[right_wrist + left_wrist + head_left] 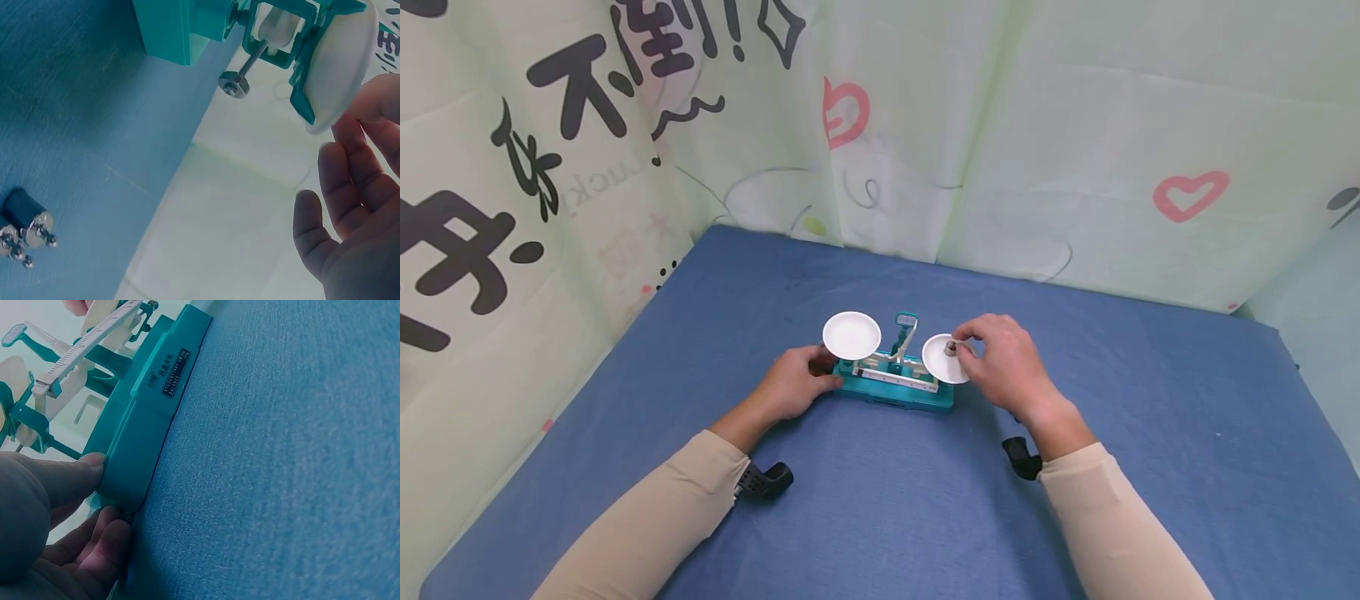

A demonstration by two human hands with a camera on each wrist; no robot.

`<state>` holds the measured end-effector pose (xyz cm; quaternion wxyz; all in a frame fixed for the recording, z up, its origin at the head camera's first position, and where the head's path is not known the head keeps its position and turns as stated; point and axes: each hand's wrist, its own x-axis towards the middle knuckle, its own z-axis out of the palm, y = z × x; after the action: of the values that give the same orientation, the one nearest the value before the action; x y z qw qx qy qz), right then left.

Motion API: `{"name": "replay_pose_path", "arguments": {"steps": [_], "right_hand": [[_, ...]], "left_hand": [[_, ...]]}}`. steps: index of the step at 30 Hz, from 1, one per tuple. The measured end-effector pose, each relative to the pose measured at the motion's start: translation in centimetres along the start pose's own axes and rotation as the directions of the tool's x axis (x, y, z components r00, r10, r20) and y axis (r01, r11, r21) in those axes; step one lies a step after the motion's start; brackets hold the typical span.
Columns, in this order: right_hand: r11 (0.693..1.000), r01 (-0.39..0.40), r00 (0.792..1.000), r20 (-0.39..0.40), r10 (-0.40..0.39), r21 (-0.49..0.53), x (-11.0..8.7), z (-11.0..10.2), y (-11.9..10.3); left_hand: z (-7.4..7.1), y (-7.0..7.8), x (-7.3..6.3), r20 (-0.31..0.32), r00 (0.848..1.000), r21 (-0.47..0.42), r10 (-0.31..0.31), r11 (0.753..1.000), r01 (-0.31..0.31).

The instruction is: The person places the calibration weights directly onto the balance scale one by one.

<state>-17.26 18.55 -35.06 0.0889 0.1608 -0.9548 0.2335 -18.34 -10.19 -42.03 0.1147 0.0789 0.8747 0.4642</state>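
Note:
A teal balance scale with two white pans stands on the blue table. At its left end my left hand grips the base, thumb on the front edge and fingers round the end, as the left wrist view shows. The left pan sits higher in the head view than the right pan. Over the right pan, my right hand pinches a small metal weight between thumb and index finger. From the right wrist, the pan hides those fingertips and the weight.
Shiny metal weights with knobs stand on the table in the right wrist view. A ruled white beam runs along the scale's front. Printed curtains hang behind the blue tabletop. Black wrist devices sit by both sleeves.

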Motion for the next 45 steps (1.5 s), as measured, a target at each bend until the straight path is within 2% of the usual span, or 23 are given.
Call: {"name": "replay_pose_path", "arguments": {"steps": [7,12,20,25,33,45], "right_hand": [[1.000,-0.010,0.999,-0.036,0.011,0.025,-1.0,-1.3,0.5],[0.999,-0.040,0.999,-0.033,0.041,0.032,-2.0,-2.2,1.7],[0.991,-0.133,0.991,0.029,0.133,-0.020,-3.9,-2.5,4.4],[0.986,-0.161,0.983,0.085,0.164,-0.039,-4.9,-2.4,5.6],[0.984,-0.164,0.972,0.160,0.174,-0.069,-5.8,-1.4,6.6],[0.987,-0.119,0.968,0.211,0.140,-0.108,-6.0,-0.4,7.2]], "left_hand": [[0.0,0.2,-0.2,0.003,1.000,-0.001,-0.008,1.000,0.008],[0.0,0.3,-0.2,0.001,1.000,-0.004,-0.010,1.000,0.010],[0.1,0.4,-0.2,-0.004,1.000,-0.004,-0.018,1.000,0.018],[0.1,0.4,-0.2,-0.003,1.000,0.005,-0.022,1.000,0.022],[0.1,0.5,-0.3,-0.004,1.000,0.005,-0.022,1.000,0.022],[0.2,0.4,-0.2,-0.001,1.000,-0.002,-0.030,1.000,0.030]]}}
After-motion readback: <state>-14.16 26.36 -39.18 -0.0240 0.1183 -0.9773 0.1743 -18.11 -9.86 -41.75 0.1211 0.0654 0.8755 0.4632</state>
